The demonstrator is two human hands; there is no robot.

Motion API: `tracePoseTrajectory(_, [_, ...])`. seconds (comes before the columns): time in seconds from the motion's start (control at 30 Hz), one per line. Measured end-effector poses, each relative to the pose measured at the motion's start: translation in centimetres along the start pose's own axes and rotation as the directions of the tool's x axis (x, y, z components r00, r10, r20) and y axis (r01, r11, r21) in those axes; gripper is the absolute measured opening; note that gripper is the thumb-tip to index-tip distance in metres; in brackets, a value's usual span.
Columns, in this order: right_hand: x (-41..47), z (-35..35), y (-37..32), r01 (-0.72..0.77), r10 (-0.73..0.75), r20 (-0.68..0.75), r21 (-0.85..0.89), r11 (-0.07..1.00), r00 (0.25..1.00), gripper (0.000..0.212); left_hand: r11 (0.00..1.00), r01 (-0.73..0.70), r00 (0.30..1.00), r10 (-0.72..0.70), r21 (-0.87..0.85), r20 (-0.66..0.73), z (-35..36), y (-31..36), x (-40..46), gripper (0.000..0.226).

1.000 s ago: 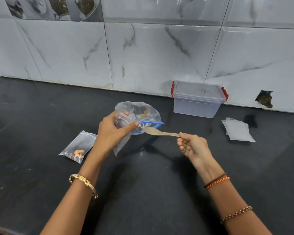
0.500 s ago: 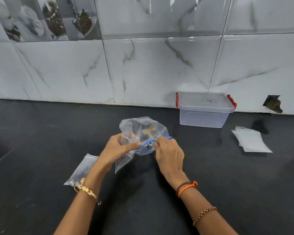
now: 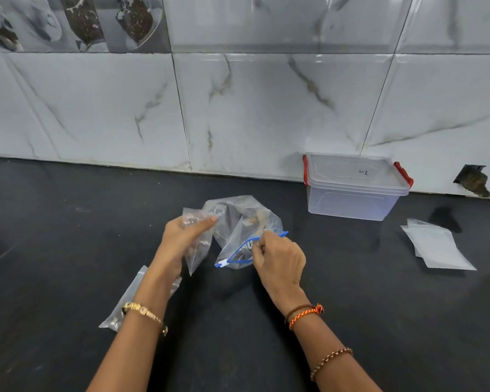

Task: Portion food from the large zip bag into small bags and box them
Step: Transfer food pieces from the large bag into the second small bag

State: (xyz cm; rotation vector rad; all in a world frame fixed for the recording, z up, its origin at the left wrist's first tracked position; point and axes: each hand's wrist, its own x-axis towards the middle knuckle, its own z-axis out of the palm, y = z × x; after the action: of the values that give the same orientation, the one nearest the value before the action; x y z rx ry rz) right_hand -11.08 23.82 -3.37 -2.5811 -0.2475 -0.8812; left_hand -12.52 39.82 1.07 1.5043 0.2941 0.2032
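- Large zip bag (image 3: 246,236), clear with blue zip track, is held above the dark desk (image 3: 68,222), centre of view; brownish food shows inside through the plastic.
- Right hand (image 3: 280,258): grip is a pinch at the bag's blue zip edge, fingers curled at the mouth. Whether a spoon is in that grip I cannot tell.
- Left hand (image 3: 181,239): grip is wrapped round a small clear bag (image 3: 197,241), thumb pressed across its upper part; the small bag hangs down, touching the large bag's left side.
- Second small bag (image 3: 130,298) lies flat on the desk under the left forearm, some contents at its lower end.
- Lidded clear plastic box (image 3: 354,188) with red clips stands on the desk against the marble-tile wall (image 3: 238,108), right of the bags, well apart from them.
- Stack of flat empty bags (image 3: 439,247) lies on the desk, far right, near the box.
- Bracelets on both wrists.
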Motion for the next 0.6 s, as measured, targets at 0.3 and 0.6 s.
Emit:
tracePoseTrajectory(0.3, [-0.4, 0.4, -0.3, -0.245, 0.239, 0.055, 0.245, 0.938, 0.969, 0.042, 0.986, 0.106, 0.987, -0.088, -0.127, 0.135, 2.9, -0.8, 4.3, 0.019])
tracePoseTrajectory(0.6, [0.9, -0.9, -2.4, -0.404, 0.312, 0.307, 0.308, 0.862, 0.899, 0.017, 0.966, 0.157, 0.973, -0.115, -0.207, 0.201, 3.6, -1.6, 4.2, 0.022])
